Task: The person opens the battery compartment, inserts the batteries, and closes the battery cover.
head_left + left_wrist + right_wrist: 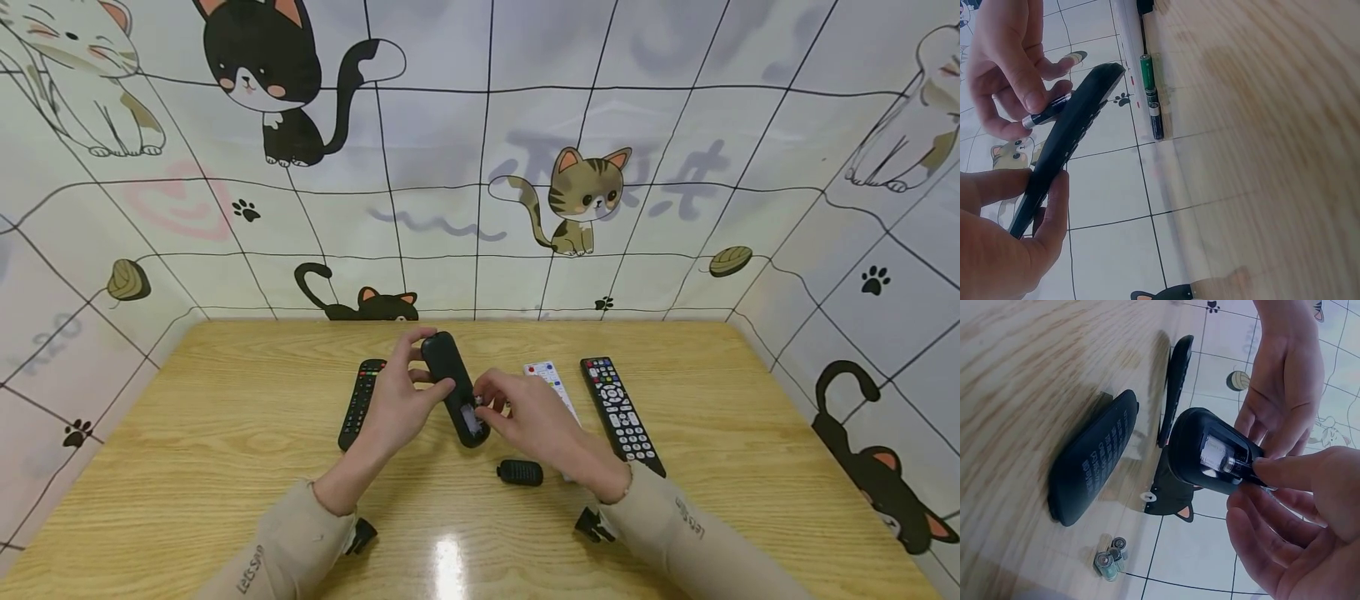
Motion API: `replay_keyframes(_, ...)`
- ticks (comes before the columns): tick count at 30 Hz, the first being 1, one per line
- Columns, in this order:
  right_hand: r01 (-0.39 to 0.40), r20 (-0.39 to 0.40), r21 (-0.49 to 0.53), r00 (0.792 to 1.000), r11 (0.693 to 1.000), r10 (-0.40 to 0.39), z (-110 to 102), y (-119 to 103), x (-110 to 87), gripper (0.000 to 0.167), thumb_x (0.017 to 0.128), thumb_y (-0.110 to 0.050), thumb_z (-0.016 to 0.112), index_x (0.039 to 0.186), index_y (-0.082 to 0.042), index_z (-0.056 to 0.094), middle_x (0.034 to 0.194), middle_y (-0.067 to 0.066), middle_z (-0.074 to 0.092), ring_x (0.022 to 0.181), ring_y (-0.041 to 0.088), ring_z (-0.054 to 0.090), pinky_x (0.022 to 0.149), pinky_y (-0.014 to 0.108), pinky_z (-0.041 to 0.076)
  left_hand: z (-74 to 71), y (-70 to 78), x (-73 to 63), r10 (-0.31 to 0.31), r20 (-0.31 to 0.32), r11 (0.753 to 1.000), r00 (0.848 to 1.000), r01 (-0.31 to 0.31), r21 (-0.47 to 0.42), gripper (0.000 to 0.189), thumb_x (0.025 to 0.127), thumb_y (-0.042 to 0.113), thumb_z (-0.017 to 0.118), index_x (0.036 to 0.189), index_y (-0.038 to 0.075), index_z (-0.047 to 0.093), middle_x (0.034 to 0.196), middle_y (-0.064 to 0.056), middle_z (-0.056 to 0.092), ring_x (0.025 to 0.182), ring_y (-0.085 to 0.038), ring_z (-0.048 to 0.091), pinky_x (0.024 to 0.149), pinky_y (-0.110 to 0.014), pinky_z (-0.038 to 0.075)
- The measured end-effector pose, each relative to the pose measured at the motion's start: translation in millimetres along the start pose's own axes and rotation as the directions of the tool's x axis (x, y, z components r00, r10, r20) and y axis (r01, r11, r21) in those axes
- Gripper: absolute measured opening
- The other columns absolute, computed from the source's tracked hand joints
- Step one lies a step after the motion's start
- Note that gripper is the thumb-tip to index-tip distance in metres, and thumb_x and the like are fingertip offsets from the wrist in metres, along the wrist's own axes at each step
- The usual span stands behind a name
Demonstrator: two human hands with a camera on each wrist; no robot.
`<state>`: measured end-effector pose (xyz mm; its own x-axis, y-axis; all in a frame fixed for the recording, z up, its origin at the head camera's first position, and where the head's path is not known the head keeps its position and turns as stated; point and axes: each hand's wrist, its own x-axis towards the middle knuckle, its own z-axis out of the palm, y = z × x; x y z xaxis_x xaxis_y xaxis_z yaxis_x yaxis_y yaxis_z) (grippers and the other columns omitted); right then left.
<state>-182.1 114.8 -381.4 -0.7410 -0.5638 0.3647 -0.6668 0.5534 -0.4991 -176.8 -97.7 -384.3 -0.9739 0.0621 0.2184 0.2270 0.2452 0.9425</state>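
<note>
Black plastic made the body of the remote (447,371), which the left hand (396,404) held raised above the worktop (247,417), tilted, its back turned to the person and its buttons facing down. The thumb and the fingers of this hand gripped it by its two long edges. At the lower end the battery compartment (1213,453) was open, and a whitish label was visible inside it.

The right hand (536,412) pinched a battery (1052,111) between thumb and fingers, with one metal end at the compartment; whether this end touched the inside could not be told.

The cover (520,472) was lying on the worktop near the right hand, with lines of text on it, too blurred to read. Some loose batteries (1107,565) were also on the worktop, one of them with a green part.

Beside the left hand lay a second remote (360,404), partly hidden by it. A white remote (551,379) was partly behind the right hand, and a long remote (622,412) lay to the right of this one. Cartoon cats decorated the wall (442,142) behind.
</note>
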Motion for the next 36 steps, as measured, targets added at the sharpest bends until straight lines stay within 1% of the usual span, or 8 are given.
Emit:
replay_keyframes(7, 0.013, -0.010, -0.004, 1.000, 1.000, -0.013, 2.0, -2.2, -0.2, 0.017, 0.090, -0.013, 0.081, 0.102, -0.012, 0.069, 0.084, -0.006, 0.071, 0.073, 0.005, 0.063, 0.059, 0.022, 0.050, 0.4, -0.2, 0.4, 0.020, 0.002, 1.000, 1.000, -0.020, -0.005, 0.068, 0.090, -0.007, 0.075, 0.148, 0.013, 0.045, 0.119, -0.021, 0.059, 0.095, -0.032, 0.071, 0.073, -0.030, 0.059)
replay_keyframes(12, 0.023, -0.006, -0.013, 1.000, 1.000, -0.023, 3.3, -2.3, -1.5, 0.015, 0.091, -0.015, 0.082, 0.099, -0.014, 0.069, 0.083, -0.007, 0.071, 0.073, 0.004, 0.064, 0.057, 0.021, 0.048, 0.5, -0.1, 0.2, 0.015, -0.001, 1.000, 1.000, -0.015, -0.009, 0.070, 0.089, -0.007, 0.076, 0.148, 0.014, 0.044, 0.118, -0.021, 0.059, 0.095, -0.031, 0.071, 0.072, -0.029, 0.058)
replay_keyframes(20, 0.035, -0.020, -0.010, 0.999, 0.999, -0.035, 3.4, -3.5, -2.0, 0.015, 0.089, -0.015, 0.083, 0.097, -0.013, 0.071, 0.084, -0.004, 0.073, 0.074, 0.005, 0.067, 0.058, 0.021, 0.048, 0.6, 1.5, -0.4, 0.016, 0.005, 1.000, 1.000, -0.015, -0.023, 0.071, 0.090, -0.007, 0.075, 0.150, 0.012, 0.043, 0.117, -0.022, 0.059, 0.095, -0.032, 0.071, 0.072, -0.028, 0.058)
replay_keyframes(29, 0.044, -0.018, -0.018, 0.999, 0.999, -0.044, 4.6, -3.8, -1.7, 0.014, 0.090, -0.015, 0.082, 0.099, -0.012, 0.073, 0.086, -0.005, 0.072, 0.076, 0.005, 0.065, 0.061, 0.022, 0.050, -0.4, 2.2, -0.3, 0.023, 0.012, 0.999, 1.000, -0.023, -0.034, 0.070, 0.091, -0.007, 0.074, 0.151, 0.011, 0.042, 0.117, -0.022, 0.058, 0.095, -0.034, 0.071, 0.071, -0.027, 0.057)
replay_keyframes(33, 0.058, -0.043, 0.024, 0.997, 0.998, -0.057, 6.2, -2.2, -1.6, 0.008, 0.094, -0.015, 0.078, 0.100, -0.012, 0.075, 0.089, -0.006, 0.070, 0.077, 0.006, 0.063, 0.060, 0.021, 0.050, -0.6, 2.4, -0.4, 0.030, 0.015, 0.998, 0.999, -0.029, -0.050, 0.070, 0.091, -0.007, 0.074, 0.150, 0.011, 0.042, 0.117, -0.022, 0.058, 0.095, -0.034, 0.071, 0.072, -0.027, 0.057)
replay_keyframes(36, 0.035, -0.057, 0.094, 0.998, 0.995, -0.030, 7.2, -0.5, -1.2, 0.004, 0.097, -0.014, 0.075, 0.100, -0.012, 0.076, 0.089, -0.006, 0.067, 0.077, 0.007, 0.061, 0.059, 0.023, 0.050, -0.4, 2.5, -0.4, 0.041, 0.019, 0.997, 0.999, -0.040, -0.062, 0.070, 0.091, -0.008, 0.073, 0.151, 0.011, 0.042, 0.117, -0.022, 0.058, 0.095, -0.033, 0.071, 0.074, -0.029, 0.059)
